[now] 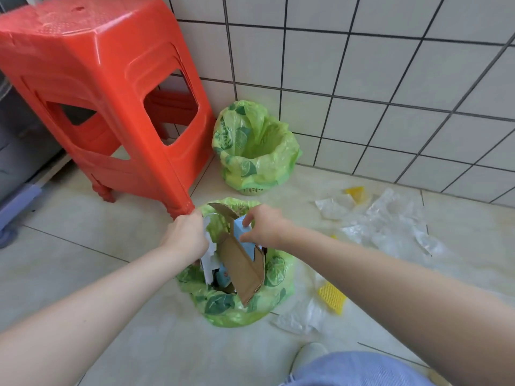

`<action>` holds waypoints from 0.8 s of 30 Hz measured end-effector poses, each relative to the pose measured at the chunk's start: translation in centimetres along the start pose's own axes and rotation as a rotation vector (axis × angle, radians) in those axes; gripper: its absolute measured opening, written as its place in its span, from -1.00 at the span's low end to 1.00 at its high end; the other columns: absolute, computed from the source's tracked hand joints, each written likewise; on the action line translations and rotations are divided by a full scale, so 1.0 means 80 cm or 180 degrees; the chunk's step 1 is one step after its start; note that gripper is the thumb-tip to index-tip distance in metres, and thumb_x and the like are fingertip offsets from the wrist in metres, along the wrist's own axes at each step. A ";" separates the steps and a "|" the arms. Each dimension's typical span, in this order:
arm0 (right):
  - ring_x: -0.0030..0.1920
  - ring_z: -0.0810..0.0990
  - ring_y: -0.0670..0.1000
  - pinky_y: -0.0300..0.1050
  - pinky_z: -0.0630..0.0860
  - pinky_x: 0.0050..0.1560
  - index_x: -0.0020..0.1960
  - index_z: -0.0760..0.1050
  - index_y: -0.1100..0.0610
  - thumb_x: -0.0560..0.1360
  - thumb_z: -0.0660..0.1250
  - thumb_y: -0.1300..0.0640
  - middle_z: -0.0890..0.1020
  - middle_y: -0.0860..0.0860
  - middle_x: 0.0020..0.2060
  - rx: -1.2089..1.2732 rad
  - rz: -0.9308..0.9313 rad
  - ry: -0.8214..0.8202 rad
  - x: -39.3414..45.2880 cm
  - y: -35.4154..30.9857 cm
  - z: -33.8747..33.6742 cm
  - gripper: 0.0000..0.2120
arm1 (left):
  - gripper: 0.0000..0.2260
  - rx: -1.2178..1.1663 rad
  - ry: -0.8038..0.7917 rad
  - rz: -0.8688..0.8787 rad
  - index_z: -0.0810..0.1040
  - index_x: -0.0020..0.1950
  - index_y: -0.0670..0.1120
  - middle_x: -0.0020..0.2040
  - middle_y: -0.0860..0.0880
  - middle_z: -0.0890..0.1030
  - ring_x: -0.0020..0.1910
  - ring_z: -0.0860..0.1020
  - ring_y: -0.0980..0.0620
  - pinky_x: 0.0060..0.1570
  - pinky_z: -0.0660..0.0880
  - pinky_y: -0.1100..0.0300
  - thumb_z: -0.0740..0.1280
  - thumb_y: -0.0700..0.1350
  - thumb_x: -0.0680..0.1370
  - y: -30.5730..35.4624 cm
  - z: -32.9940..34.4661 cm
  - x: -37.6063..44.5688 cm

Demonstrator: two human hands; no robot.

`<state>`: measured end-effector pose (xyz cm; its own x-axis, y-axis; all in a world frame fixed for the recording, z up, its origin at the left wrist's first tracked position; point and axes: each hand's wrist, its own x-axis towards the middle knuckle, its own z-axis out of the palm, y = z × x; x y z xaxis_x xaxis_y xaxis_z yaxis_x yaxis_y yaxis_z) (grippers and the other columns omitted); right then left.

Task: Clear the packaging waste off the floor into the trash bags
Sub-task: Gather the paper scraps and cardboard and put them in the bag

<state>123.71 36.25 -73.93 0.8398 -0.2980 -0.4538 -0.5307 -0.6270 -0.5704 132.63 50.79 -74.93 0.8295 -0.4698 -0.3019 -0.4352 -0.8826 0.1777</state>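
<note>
Right hand (264, 227) is pinching the top of a flattened cardboard box (239, 263), brown w/ a light blue printed side, sticking up out of the near trash bag (237, 310). Left hand (185, 236) is clamped on that bag's rim, right by the red stool (106, 93) leg. Near bag also has torn white paper in it. Far trash bag (250, 146) by the tiled wall looks empty inside. Clear plastic wrap (390, 221) + yellow foam netting (333, 298) lie on the floor to the right.

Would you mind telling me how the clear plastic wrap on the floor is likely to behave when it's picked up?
The clear plastic wrap lies crumpled and thin, so it is probably floppy and very light. Its glossy surface suggests it may slip; a bunched grip seems safer. It lies spread wide, so loose ends may trail.
</note>
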 end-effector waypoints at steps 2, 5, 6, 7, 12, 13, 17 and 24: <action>-0.01 0.62 0.20 -0.02 0.54 -0.12 0.24 0.51 0.31 0.49 0.38 0.13 0.61 0.22 0.13 -0.0038 -0.0022 -0.0025 0.004 0.002 0.007 -0.62 | -0.77 -0.0322 -0.0170 -0.0096 0.42 0.12 -0.20 0.04 -0.22 0.51 -0.13 0.58 -0.25 -0.18 0.59 -0.03 0.20 -0.30 0.47 -0.002 0.011 0.008; 0.15 0.57 0.26 0.05 0.56 0.05 0.27 0.47 0.33 0.51 0.32 0.17 0.57 0.28 0.19 -0.0176 -0.0048 -0.0084 0.009 0.010 0.017 -0.62 | -0.80 -0.0514 -0.0281 -0.0084 0.46 0.09 -0.22 0.01 -0.21 0.53 -0.16 0.60 -0.24 -0.18 0.61 -0.05 0.25 -0.27 0.47 -0.004 0.029 0.014; 0.20 0.53 0.26 0.10 0.55 0.13 0.29 0.45 0.33 0.53 0.29 0.18 0.54 0.28 0.23 -0.0248 -0.0063 -0.0123 0.011 0.014 0.019 -0.62 | -0.82 -0.0531 -0.0307 -0.0059 0.47 0.07 -0.21 -0.02 -0.21 0.54 -0.17 0.60 -0.23 -0.19 0.62 -0.04 0.25 -0.27 0.47 -0.005 0.035 0.015; 0.25 0.51 0.25 0.13 0.52 0.18 0.32 0.44 0.31 0.54 0.25 0.17 0.52 0.26 0.26 -0.0325 -0.0080 -0.0177 0.014 0.017 0.020 -0.61 | -0.83 -0.0521 -0.0360 -0.0034 0.48 0.05 -0.20 -0.04 -0.21 0.55 -0.18 0.60 -0.21 -0.22 0.62 -0.03 0.25 -0.27 0.47 -0.004 0.040 0.014; 0.35 0.41 0.18 -0.01 0.37 0.30 0.44 0.32 0.11 0.59 0.18 0.02 0.46 0.12 0.35 -0.0466 -0.0258 -0.0301 0.016 0.026 0.019 -0.56 | -0.42 -0.0182 -0.1048 0.0376 0.14 0.52 -0.08 0.35 -0.15 0.46 0.14 0.55 -0.11 0.05 0.49 0.13 0.28 -0.01 0.56 0.000 0.054 0.015; 0.35 0.40 0.17 -0.02 0.36 0.30 0.44 0.32 0.12 0.59 0.18 0.01 0.44 0.11 0.37 -0.0342 -0.0270 -0.0238 0.014 0.028 0.018 -0.55 | -0.36 -0.0325 -0.1124 0.0419 0.05 0.55 -0.05 0.34 -0.13 0.47 0.05 0.60 -0.03 -0.05 0.49 0.19 0.28 0.02 0.57 0.002 0.050 0.016; 0.21 0.51 0.15 0.01 0.49 0.19 0.40 0.33 0.17 0.58 0.19 0.03 0.50 0.15 0.27 0.0078 -0.0119 0.0060 0.004 0.039 0.006 -0.57 | -0.34 -0.0563 -0.1164 0.0436 -0.05 0.56 0.05 0.12 -0.07 0.58 -0.27 0.63 0.05 -0.31 0.58 0.15 0.25 0.04 0.58 0.007 0.029 0.016; 0.19 0.52 0.10 -0.08 0.46 0.16 0.35 0.39 0.15 0.57 0.20 0.09 0.55 0.09 0.22 0.0117 0.0078 0.0294 -0.047 0.081 -0.037 -0.63 | -0.45 0.0107 -0.0577 0.0605 0.14 0.50 -0.02 0.12 -0.12 0.59 -0.19 0.61 -0.04 -0.15 0.59 -0.03 0.25 -0.05 0.54 0.030 -0.020 -0.003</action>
<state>117.42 31.16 -73.91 0.8326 -0.3791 -0.4039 -0.5537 -0.5923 -0.5854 131.95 48.79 -72.89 0.6568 -0.6198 -0.4296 -0.5911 -0.7768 0.2170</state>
